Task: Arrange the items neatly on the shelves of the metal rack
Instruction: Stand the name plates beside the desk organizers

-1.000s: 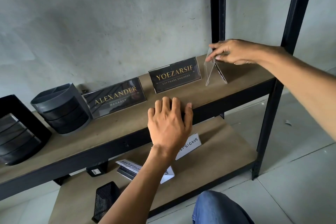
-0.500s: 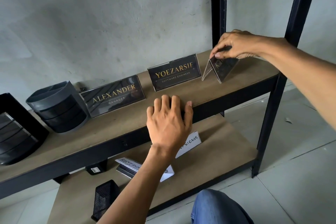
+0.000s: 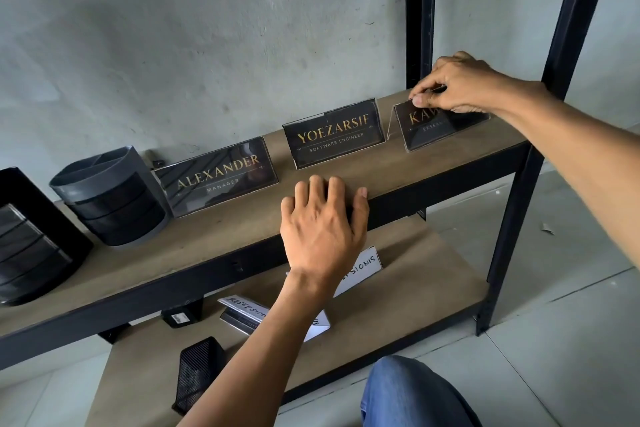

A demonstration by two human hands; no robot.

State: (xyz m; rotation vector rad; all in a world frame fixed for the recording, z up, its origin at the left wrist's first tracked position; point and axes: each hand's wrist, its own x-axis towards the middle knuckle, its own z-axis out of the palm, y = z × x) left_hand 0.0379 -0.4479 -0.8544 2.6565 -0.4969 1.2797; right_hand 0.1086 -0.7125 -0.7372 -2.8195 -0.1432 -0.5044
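Nameplates are counted at three, stood in a row on the upper shelf [image 3: 433, 166]: the ALEXANDER plate [image 3: 216, 180], the YOEZARSIF plate [image 3: 334, 133] and a third plate [image 3: 429, 128] at the right end. The third plate's top edge is pinched by the right hand [image 3: 460, 83]. The left hand [image 3: 322, 229] is laid flat on the shelf's front edge, fingers nearly together. Two dark organizers, one round organizer [image 3: 110, 198] and one square organizer [image 3: 31, 236], are set at the left. One mesh holder [image 3: 199, 374] is seen on the lower shelf [image 3: 415, 288].
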